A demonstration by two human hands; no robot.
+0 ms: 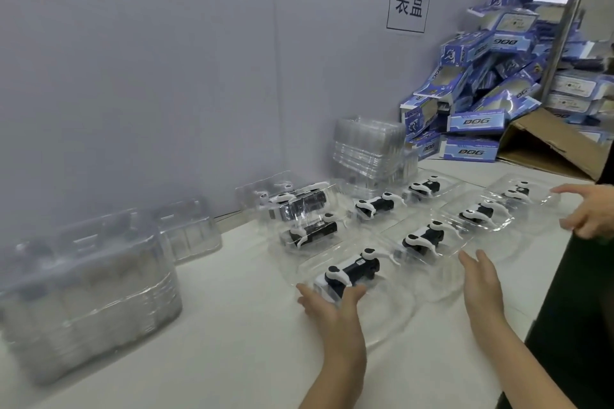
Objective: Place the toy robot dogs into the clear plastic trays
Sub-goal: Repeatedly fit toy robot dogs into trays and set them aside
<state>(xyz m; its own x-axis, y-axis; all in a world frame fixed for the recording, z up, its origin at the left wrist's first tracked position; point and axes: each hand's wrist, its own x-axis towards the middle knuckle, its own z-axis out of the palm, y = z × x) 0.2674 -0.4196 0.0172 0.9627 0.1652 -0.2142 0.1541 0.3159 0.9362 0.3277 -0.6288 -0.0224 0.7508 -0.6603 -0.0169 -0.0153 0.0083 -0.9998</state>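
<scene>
Several black-and-white toy robot dogs lie in clear plastic trays in two rows on the white table (232, 359). The nearest dog (352, 271) sits in the nearest tray (392, 302). My left hand (327, 304) touches that tray's near left edge with straight fingers, just below the dog. My right hand (481, 279) is held flat and open at the tray's right side, near a second dog (423, 237). More dogs (476, 211) fill trays further back.
Stacks of empty clear trays stand at the near left (89, 292), behind it (187, 231) and at the back (372, 146). Blue "DOG" boxes (481, 83) are piled at the back right beside a cardboard box (545, 146). Another person's hands (588, 212) touch the far right tray.
</scene>
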